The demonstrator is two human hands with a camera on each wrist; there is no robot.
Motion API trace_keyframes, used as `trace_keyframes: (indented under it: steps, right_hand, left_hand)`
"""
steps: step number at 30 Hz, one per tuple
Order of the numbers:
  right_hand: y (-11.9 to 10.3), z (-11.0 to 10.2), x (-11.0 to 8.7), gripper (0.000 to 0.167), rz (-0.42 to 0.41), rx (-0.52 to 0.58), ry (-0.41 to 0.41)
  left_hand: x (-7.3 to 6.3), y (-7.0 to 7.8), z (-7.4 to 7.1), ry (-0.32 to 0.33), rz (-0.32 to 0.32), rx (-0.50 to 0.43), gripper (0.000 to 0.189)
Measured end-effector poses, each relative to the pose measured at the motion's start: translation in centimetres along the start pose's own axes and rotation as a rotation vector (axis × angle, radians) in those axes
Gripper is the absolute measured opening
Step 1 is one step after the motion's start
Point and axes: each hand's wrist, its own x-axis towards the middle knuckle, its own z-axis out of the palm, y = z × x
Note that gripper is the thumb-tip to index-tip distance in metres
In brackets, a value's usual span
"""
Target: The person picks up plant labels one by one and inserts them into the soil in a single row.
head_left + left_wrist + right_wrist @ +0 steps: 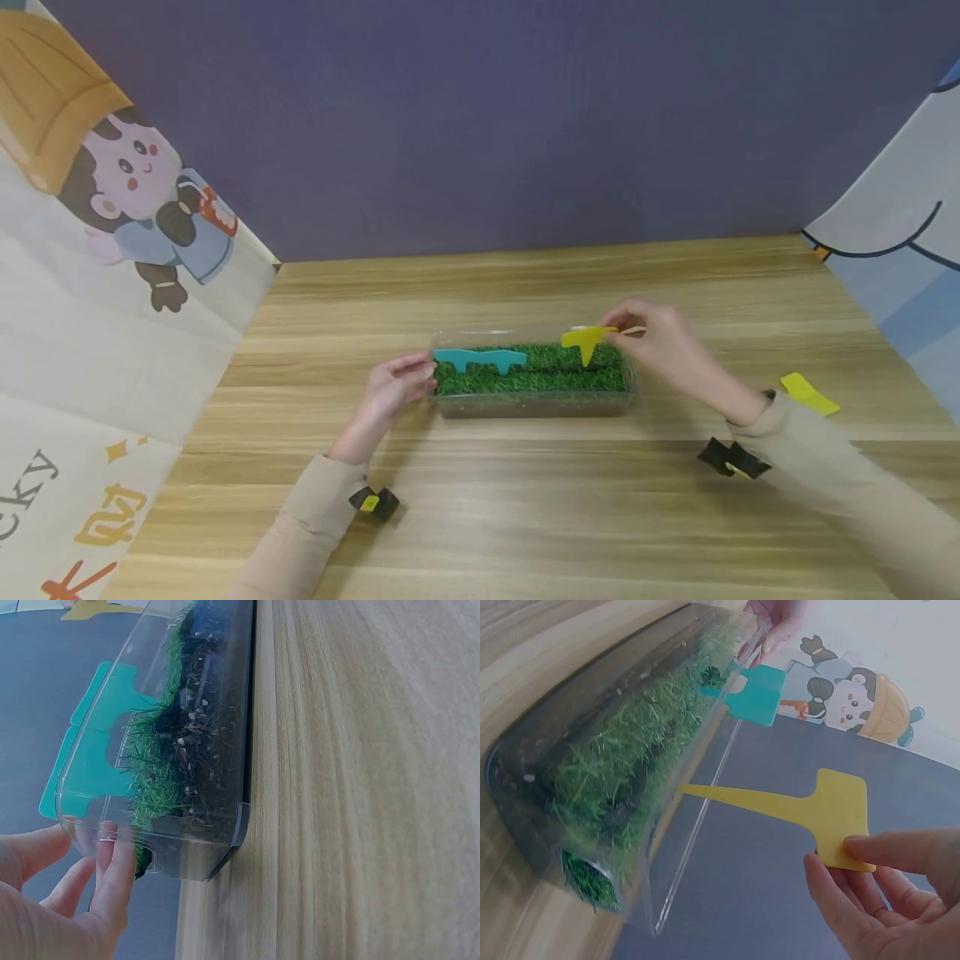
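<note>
A long clear plastic box [532, 408] with dark soil and green grass [555, 379] stands on the table. Two teal T-shaped plant labels [480, 360] stand side by side in the grass at its left end. My left hand [397, 385] holds that end, fingertips against the clear wall in the left wrist view. Above the grass near the right end, my right hand [652, 337] pinches a yellow T-shaped plant label [840, 817] by its wide head between thumb and fingers. Its pointed stem is directed at the grass; whether the tip touches is unclear.
Another yellow label [810, 393] lies on the wooden table [525, 508] beside the right sleeve. A dark blue panel [480, 125] rises behind the table. Printed sheets with cartoon figures [142, 183] flank both sides.
</note>
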Motion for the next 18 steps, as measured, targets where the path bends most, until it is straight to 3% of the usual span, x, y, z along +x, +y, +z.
trace_keyframes:
  steps: [18]
  right_hand:
    - [0.5,2.6,1.1,0.012,0.021,0.03,-0.03]
  left_hand:
    - [0.1,-0.1,0.0,0.006,-0.005,0.008,0.039]
